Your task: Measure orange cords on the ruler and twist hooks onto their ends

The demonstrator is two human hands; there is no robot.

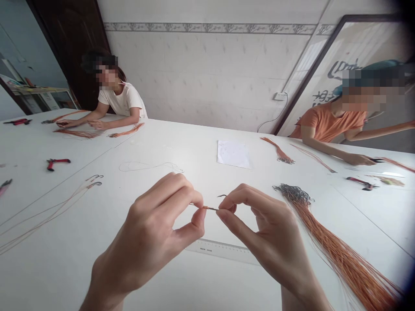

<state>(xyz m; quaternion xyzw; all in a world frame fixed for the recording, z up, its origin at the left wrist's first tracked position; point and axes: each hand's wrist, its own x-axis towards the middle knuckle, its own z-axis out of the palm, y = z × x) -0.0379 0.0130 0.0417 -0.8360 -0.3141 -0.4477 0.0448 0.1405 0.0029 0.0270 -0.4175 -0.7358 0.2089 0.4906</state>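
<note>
Two hands, both curled almost shut: left hand [145, 233] pinching a short orange-wrapped line [205, 208] between thumb and fingertips, right hand [269, 235] pinching that line's other end, a small dark fish hook [221, 195] just above it. Line held in the air over a plastic ruler [223, 251] on the white surface [155, 151]. Just right of the right hand, one large bundle of orange hooked lines [333, 246]. Farther off, one paper sheet [233, 153], four red-handled pliers [58, 163], and two co-workers [123, 99] [327, 123] seated at the surface's far side.
</note>
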